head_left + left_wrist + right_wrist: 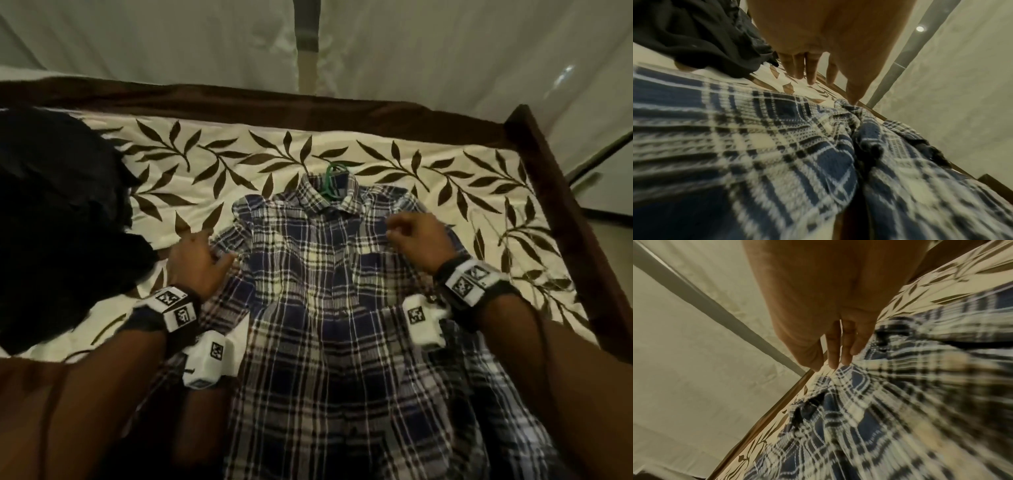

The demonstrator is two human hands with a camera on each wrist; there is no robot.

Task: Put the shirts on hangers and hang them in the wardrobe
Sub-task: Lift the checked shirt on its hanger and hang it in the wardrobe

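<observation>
A blue, white and black plaid shirt (325, 308) lies flat, front up, on the leaf-print bedspread (205, 164). A green hanger (331, 178) sits inside it, with only its hook showing out of the collar. My left hand (200, 255) rests at the shirt's left shoulder, fingers straight. In the left wrist view the left hand (812, 71) has its thumb tip touching the plaid shirt (777, 138). My right hand (411, 233) hovers over the right shoulder. In the right wrist view the right hand (836, 353) has loose fingers, tips just at the shirt (879, 402), holding nothing.
A heap of dark clothes (61, 212) lies on the bed to the left, close to my left hand. The dark brown bed frame (565, 222) runs along the far side and the right side. Pale curtains (171, 41) hang behind the bed.
</observation>
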